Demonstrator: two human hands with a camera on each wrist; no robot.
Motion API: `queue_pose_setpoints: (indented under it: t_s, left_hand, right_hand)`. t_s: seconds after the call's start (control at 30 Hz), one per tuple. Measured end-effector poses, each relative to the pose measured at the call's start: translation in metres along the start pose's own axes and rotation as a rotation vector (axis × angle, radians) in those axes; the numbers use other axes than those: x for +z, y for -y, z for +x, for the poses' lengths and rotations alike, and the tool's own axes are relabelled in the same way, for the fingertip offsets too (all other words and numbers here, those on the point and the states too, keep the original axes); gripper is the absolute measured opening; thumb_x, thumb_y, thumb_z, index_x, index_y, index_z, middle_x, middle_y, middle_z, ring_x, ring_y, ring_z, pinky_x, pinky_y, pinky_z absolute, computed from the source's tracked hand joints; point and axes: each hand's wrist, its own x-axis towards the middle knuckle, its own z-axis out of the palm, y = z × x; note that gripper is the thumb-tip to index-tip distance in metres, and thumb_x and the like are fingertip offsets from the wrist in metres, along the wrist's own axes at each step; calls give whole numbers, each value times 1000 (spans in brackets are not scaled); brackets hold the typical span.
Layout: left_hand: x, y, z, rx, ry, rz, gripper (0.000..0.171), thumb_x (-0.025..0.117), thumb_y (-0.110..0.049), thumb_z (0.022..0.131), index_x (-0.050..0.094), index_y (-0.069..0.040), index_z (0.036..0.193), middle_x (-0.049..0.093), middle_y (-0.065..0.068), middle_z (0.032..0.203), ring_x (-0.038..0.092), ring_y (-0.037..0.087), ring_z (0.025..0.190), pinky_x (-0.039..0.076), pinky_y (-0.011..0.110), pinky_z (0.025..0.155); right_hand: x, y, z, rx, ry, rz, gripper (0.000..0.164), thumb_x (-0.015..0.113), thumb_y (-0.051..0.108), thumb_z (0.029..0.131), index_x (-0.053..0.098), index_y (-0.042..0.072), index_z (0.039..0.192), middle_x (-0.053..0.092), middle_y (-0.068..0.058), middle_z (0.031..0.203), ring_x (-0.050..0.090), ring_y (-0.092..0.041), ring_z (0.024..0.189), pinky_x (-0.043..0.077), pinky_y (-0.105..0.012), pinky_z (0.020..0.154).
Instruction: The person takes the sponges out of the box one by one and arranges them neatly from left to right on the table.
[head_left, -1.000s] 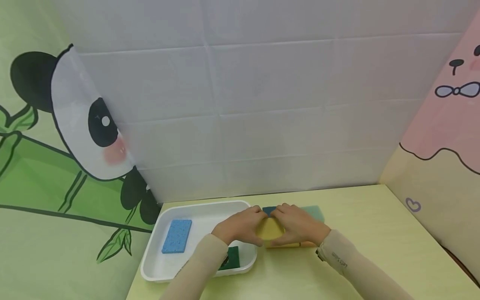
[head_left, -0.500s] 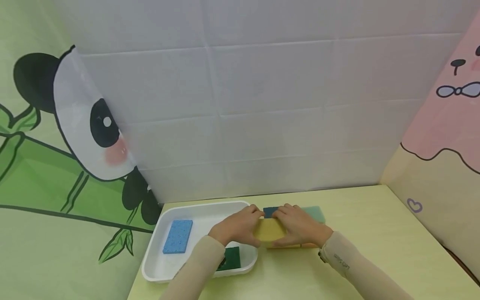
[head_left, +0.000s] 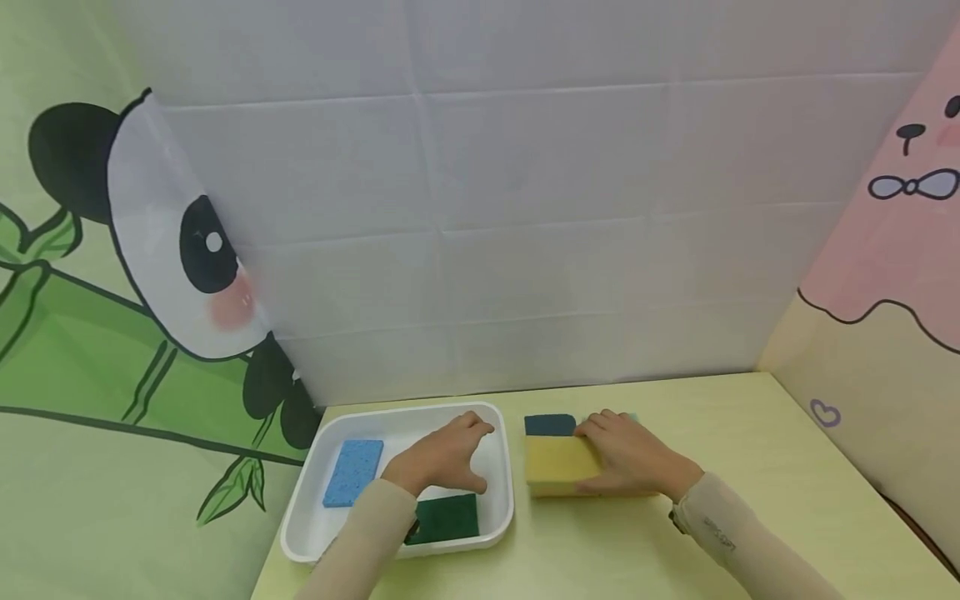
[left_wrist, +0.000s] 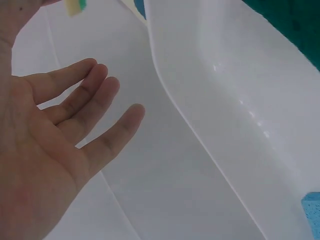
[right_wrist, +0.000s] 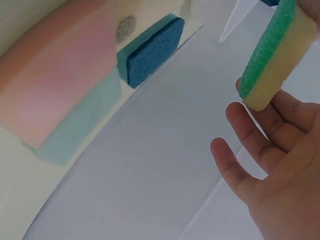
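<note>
My right hand (head_left: 628, 454) grips the right end of a yellow-and-green sponge (head_left: 558, 465). Its yellow side faces up in the head view, and the green layer shows on the sponge (right_wrist: 267, 55) in the right wrist view. My left hand (head_left: 442, 457) hovers over the white tray (head_left: 412, 408), fingers loosely spread and thumb apart, with nothing between them. Beneath that forearm lies a dark green pad (head_left: 447, 518) in the tray, and a light blue sponge (head_left: 354, 473) lies on the tray's left side.
Behind the held sponge lies a dark blue sponge (head_left: 550, 425). A pale green sponge (right_wrist: 82, 122) and an orange-pink one (right_wrist: 62, 70) lie close by, mostly hidden by my right hand in the head view. A white cloth wall (head_left: 525, 317) rises behind the table.
My left hand has let go of the yellow-and-green sponge and moved left over the tray. My right hand, still holding the sponge, has shifted right.
</note>
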Motion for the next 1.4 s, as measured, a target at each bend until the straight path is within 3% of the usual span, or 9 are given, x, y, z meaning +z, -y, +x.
queue_pose_setpoints:
  t_s: [0.13, 0.33, 0.43, 0.67, 0.9, 1.1, 1.4]
  left_hand:
    - [1, 8, -8, -20, 0, -18, 81, 81, -36, 78, 48, -7, 146, 47, 6, 137, 52, 20, 118, 49, 39, 94]
    - [4, 15, -14, -21, 3, -30, 80, 82, -37, 78, 49, -7, 145, 48, 6, 136, 53, 20, 117, 49, 39, 93]
    - [6, 18, -17, -13, -1, -33, 79, 82, -35, 77, 51, -5, 143, 48, 7, 134, 52, 22, 118, 49, 40, 95]
    - [11, 25, -26, -6, 7, -45, 78, 82, -32, 78, 51, -3, 143, 48, 8, 133, 52, 23, 118, 49, 40, 94]
    - [15, 30, -35, -16, 20, -52, 78, 81, -33, 77, 51, -4, 143, 49, 7, 132, 53, 21, 115, 49, 40, 94]
    - [16, 33, -36, -22, 20, -56, 76, 81, -32, 77, 52, -4, 142, 49, 8, 132, 54, 22, 115, 49, 41, 93]
    - [19, 37, -38, -31, 38, -53, 77, 82, -34, 77, 53, -3, 141, 51, 7, 130, 55, 19, 110, 50, 40, 91]
  right_hand:
    - [1, -3, -3, -20, -23, 0, 73, 79, 63, 74, 62, 11, 122, 60, 1, 112, 53, -17, 99, 45, -44, 84]
    - [13, -2, -9, -30, -21, 31, 79, 71, 74, 74, 63, 11, 121, 60, 4, 108, 53, -16, 97, 46, -44, 84]
    - [24, 1, -16, -16, -4, 53, 80, 69, 76, 74, 63, 13, 122, 59, 6, 109, 52, -14, 97, 46, -44, 85]
    - [59, 11, -32, -33, -38, 70, 72, 81, 61, 71, 62, 12, 120, 58, 4, 109, 51, -16, 98, 45, -45, 86]
    - [82, 19, -45, -5, -28, 71, 74, 77, 66, 72, 61, 13, 121, 59, 2, 116, 50, -16, 105, 42, -45, 89]
    - [89, 22, -47, -28, -31, 73, 76, 75, 69, 73, 62, 11, 121, 61, -7, 125, 51, -19, 106, 43, -44, 85]
    - [94, 25, -49, -35, -54, 60, 75, 77, 67, 71, 63, 12, 120, 53, 4, 113, 44, -14, 99, 41, -40, 84]
